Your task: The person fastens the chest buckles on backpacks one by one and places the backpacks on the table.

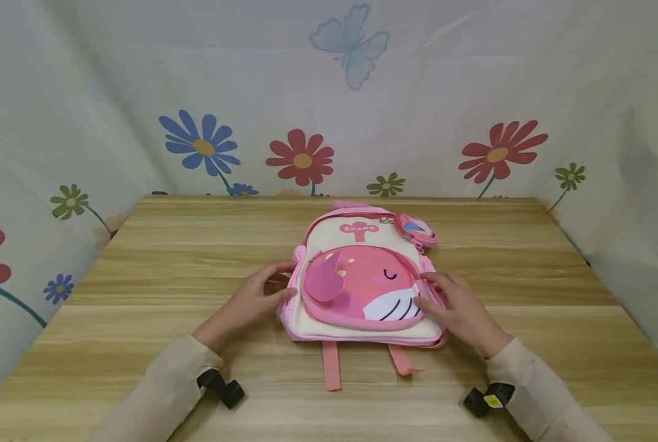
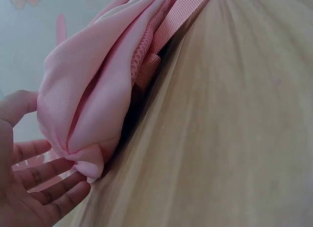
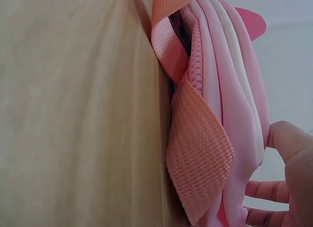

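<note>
A small pink and cream backpack (image 1: pixel 329 236) lies on its back, its front pocket (image 1: pixel 356 301) printed as a pink whale with a raised fin flap (image 1: pixel 325 279). My left hand (image 1: pixel 251 298) touches its left side with spread, relaxed fingers. In the left wrist view, those fingertips (image 2: pixel 78 188) meet the pink side fabric (image 2: pixel 98 104) near a gathered corner. At the right side, my right hand (image 1: pixel 461 310) rests with its thumb over the front edge. The right wrist view has that thumb (image 3: pixel 288 139) against the bag and the fingers lower along its side.
A round pink pouch (image 1: pixel 416 229) hangs from the bag's upper right. Two pink straps (image 1: pixel 331 365) stick out below it on the wooden table (image 1: pixel 169 258). A flowered cloth (image 1: pixel 417 92) stands behind the table. Cameras (image 1: pixel 232 393) sit on both wrists.
</note>
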`<state>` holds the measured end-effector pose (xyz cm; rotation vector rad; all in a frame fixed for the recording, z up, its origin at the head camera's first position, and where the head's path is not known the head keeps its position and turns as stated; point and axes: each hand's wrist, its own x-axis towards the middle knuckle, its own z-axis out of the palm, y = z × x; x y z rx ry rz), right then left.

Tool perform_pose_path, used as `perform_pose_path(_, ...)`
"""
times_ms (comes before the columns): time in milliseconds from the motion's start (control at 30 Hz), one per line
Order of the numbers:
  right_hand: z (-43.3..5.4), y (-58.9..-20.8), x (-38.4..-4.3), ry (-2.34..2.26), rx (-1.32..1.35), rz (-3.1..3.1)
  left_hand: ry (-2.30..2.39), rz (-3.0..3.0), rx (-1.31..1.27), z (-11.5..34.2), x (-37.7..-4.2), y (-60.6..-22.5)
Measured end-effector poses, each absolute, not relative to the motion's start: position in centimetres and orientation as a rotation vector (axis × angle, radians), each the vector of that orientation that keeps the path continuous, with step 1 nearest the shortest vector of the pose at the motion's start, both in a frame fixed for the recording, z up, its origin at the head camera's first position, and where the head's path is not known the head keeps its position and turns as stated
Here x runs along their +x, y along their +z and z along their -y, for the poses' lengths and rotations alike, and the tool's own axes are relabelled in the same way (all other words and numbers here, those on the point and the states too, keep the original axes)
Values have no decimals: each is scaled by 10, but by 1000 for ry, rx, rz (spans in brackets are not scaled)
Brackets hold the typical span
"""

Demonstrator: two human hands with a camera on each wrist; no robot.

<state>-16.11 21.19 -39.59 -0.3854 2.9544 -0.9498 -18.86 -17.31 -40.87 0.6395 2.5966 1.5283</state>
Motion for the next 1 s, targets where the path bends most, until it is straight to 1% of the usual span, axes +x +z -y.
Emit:
perform_pose_path(233,-211,-396,-162,-982,-412,-2956,1595,-2568,582,169,-188,-407)
perform_pose_path(467,-212,-397,-163,-998,-397,-2939,1675,-2564,563,163,-186,-396)
perform_pose_path(633,-212,-399,-164,-1014,-440,-2974,1706,-2631,557,157,-188,-389)
perform_pose_path(767,-210,-400,-164,-1051,-471,-2982,1771,-2675,549,151,-191,-381)
perform_pose_path(1000,-210,-401,-163,-1108,-435,-2929,1807,-2729,582,141,-190,-361)
